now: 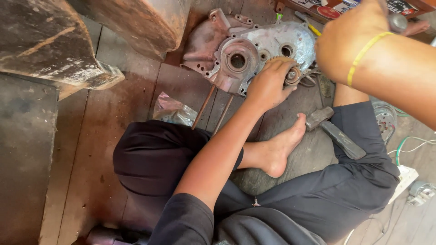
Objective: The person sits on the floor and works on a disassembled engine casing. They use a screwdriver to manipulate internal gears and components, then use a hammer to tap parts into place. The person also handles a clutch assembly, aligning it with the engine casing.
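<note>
A grimy metal engine casing (254,50) with round bores lies on the wooden floor in front of me. My left hand (269,84) rests on its lower right edge, fingers around a small round gear-like part (292,75). My right hand (352,38) is raised at the upper right, a yellow band on its wrist, closed on a metal tool whose grey end (398,22) shows above the fist. Two thin rusty rods (213,109) stick out from the casing toward my knee.
A hammer (334,131) lies on my right leg beside my bare foot (281,147). A crumpled plastic bag (172,111) sits by my left knee. Dark wooden blocks (54,50) stand at the upper left. Wires and a white power strip (404,177) lie at the right.
</note>
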